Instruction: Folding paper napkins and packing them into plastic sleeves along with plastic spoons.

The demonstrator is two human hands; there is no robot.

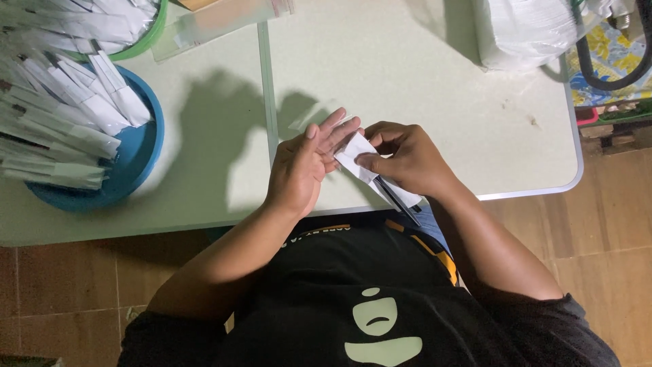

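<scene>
While my right hand point(406, 158) pinches a white paper wrapper point(360, 158), left fingers point(324, 136) lie flat against it.
Far left on the worktop point(421, 81), white packets point(64, 122) fill a blue bowl point(139, 160).

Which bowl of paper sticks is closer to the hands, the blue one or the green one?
The blue bowl, at the table's left near edge. The green bowl sits behind it, farther from the left hand.
</scene>
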